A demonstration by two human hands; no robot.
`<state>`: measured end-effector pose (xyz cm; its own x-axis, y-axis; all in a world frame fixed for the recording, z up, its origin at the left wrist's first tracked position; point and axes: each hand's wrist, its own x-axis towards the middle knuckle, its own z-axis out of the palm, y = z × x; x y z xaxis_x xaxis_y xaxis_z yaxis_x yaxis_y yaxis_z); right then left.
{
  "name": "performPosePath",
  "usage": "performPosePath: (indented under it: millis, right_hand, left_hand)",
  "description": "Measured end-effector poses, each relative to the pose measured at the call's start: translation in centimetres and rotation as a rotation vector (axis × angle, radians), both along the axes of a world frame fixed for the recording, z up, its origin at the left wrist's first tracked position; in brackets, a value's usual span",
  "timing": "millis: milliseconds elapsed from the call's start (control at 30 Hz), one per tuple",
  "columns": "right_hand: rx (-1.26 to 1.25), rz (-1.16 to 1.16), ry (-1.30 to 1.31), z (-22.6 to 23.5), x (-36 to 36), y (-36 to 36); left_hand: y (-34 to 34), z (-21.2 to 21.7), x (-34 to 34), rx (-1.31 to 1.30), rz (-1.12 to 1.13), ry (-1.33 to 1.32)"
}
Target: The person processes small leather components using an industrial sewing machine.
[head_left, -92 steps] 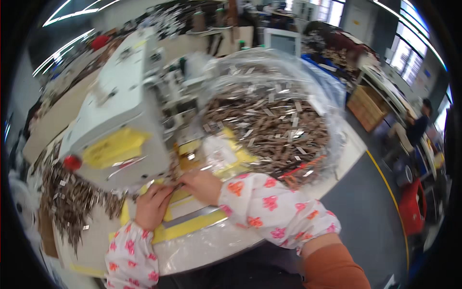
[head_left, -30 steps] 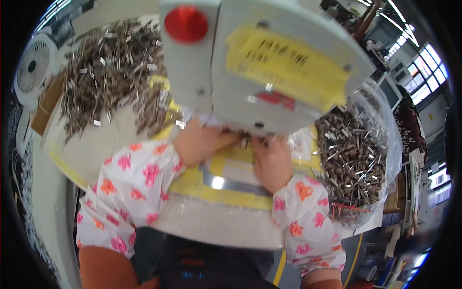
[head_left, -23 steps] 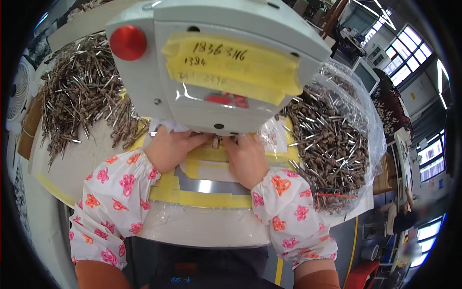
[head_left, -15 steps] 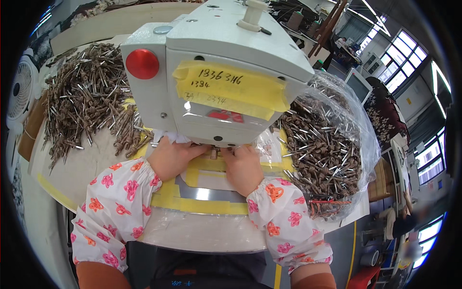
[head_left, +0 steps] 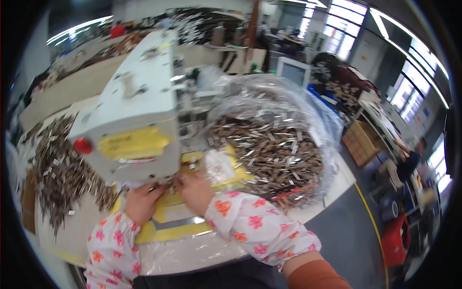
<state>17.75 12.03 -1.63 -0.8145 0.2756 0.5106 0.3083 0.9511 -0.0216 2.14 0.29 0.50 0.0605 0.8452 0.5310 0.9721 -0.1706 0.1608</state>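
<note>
Both hands are at the work area under the head of a white sewing machine [head_left: 130, 115], which has a red round knob [head_left: 83, 145] and a yellow label. My left hand [head_left: 140, 202] is at the left of the work area, thumb and fingers drawn together. To its right, my right hand [head_left: 195, 193] has its fingers bent inward close to the left fingertips. Whatever they pinch is small, blurred and partly hidden by the fingers and the machine head. Below them lies the machine bed [head_left: 178, 212], bordered with yellow tape. Flowered sleeve covers are on both forearms.
A heap of brown knotted cords with metal tips [head_left: 65, 178] lies left of the machine. Another heap of such cords [head_left: 274, 156] sits in a clear plastic bag [head_left: 328, 159] at right. Beyond stand a cardboard box [head_left: 364, 141], a red stool [head_left: 395, 240] and a seated person.
The view has swung to the right and blurred, so the machine and hands appear farther left and more of the right side shows. Both hands stay under the machine head.
</note>
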Motion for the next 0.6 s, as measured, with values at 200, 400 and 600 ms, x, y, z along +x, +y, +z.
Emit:
performPosePath:
  millis: [200,400,600]
  right_hand:
    - [-0.101,-0.033,0.293,-4.1,-5.9,0.8]
    - [-0.181,0.039,0.451,-0.2,-4.1,-3.5]
    - [-0.139,0.215,0.315,-3.2,-3.4,-2.8]
  left_hand:
    - [-0.8,1.0,0.1,-0.148,0.018,-0.202]
    - [-5.7,1.7,-3.8,-0.27,-0.091,-0.246]
    - [-3.7,-8.2,-18.8,-0.367,0.118,-0.632]
